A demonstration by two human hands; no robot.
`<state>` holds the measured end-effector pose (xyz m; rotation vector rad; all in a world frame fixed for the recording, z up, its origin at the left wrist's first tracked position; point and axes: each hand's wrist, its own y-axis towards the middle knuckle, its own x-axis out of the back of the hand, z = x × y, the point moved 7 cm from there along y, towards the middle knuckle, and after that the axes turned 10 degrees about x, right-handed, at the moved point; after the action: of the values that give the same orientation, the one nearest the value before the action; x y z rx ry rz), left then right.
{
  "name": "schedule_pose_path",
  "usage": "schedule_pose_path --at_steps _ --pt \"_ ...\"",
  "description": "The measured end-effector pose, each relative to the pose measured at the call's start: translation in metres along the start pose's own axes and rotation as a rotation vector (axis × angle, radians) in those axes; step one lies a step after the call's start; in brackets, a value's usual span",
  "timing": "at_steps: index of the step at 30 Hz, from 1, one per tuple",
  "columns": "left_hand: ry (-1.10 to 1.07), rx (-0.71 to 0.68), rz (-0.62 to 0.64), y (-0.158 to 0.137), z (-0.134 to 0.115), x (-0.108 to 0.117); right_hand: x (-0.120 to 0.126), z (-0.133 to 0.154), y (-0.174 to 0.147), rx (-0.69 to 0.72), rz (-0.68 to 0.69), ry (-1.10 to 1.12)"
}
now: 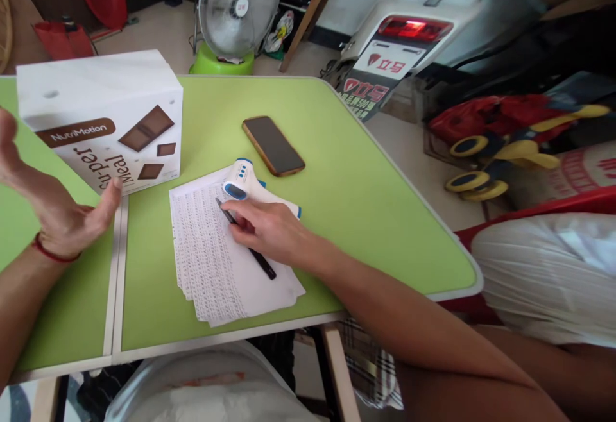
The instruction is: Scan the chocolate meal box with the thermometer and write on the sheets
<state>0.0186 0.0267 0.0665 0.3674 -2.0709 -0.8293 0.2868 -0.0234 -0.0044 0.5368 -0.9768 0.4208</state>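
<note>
My right hand (pixel 269 229) is over the sheets of paper, its thumb and fingers closed round a black pen (pixel 262 263). The pen slants, its tip towards the box and its other end sticking out below the hand. Rows of small handwriting fill the left part of the top sheet (pixel 206 261). Just beyond my fingers, a white and blue handheld infrared thermometer (pixel 248 181) rests on the papers' upper edge, partly hidden by the hand. My left hand (pixel 62 197), a red cord at its wrist, is raised with fingers spread, in front of a white NutriMotion box (pixel 139 140).
A phone (pixel 274 145) lies face up on the green folding table (pixel 385 236), beyond the thermometer. Past the table stand a fan (pixel 240 8) on a green stool and a white scooter (pixel 409 31). White fabric (pixel 543 274) is at the right edge.
</note>
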Motion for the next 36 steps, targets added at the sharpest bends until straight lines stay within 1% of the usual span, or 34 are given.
schedule_pose_path --at_steps 1,2,3,4,5,6,8,9,10,11,14,16,17,19,22,28,36 --pt "0.009 -0.204 -0.114 -0.007 -0.018 0.007 0.003 0.0 0.001 0.015 -0.054 0.039" --pt "-0.002 -0.315 -0.142 -0.014 -0.032 0.009 0.006 -0.001 0.001 0.028 -0.11 0.09" --pt "-0.052 -0.368 -0.116 -0.019 -0.042 0.007 0.009 -0.003 0.001 0.033 -0.16 0.154" --pt "-0.105 -0.399 -0.037 -0.023 -0.052 0.002 0.011 -0.004 0.001 0.035 -0.199 0.229" --pt "-0.15 -0.393 0.072 -0.026 -0.059 -0.005 0.013 -0.005 0.001 0.04 -0.229 0.311" --pt "-0.183 -0.378 0.207 -0.03 -0.064 -0.015 0.013 -0.005 0.001 0.053 -0.253 0.393" --pt "-0.24 -0.303 0.496 -0.039 -0.069 -0.036 0.012 -0.003 0.002 0.096 -0.287 0.539" --pt "-0.263 -0.284 0.605 -0.044 -0.07 -0.045 0.011 -0.001 0.002 0.122 -0.302 0.595" --pt "-0.279 -0.286 0.678 -0.049 -0.071 -0.051 0.009 0.0 0.002 0.137 -0.317 0.634" --pt "-0.288 -0.312 0.719 -0.054 -0.072 -0.054 0.006 0.0 0.002 0.138 -0.338 0.655" --pt "-0.262 -0.449 0.746 -0.065 -0.076 -0.059 0.001 -0.001 0.0 0.114 -0.456 0.692" --pt "-0.239 -0.515 0.761 -0.071 -0.079 -0.06 -0.002 -0.003 0.001 0.09 -0.511 0.723" --pt "-0.23 -0.539 0.767 -0.074 -0.08 -0.061 -0.004 -0.003 0.002 0.074 -0.513 0.746" --pt "-0.219 -0.573 0.774 -0.077 -0.081 -0.061 -0.01 -0.006 0.007 0.013 -0.472 0.787" --pt "-0.208 -0.589 0.796 -0.08 -0.08 -0.064 -0.015 -0.012 0.01 -0.081 -0.423 0.781" --pt "-0.203 -0.593 0.835 -0.084 -0.08 -0.066 -0.012 -0.015 0.009 -0.14 -0.457 0.588" --pt "-0.18 -0.62 0.826 -0.083 -0.08 -0.066 -0.014 -0.014 0.011 -0.124 -0.434 0.525"
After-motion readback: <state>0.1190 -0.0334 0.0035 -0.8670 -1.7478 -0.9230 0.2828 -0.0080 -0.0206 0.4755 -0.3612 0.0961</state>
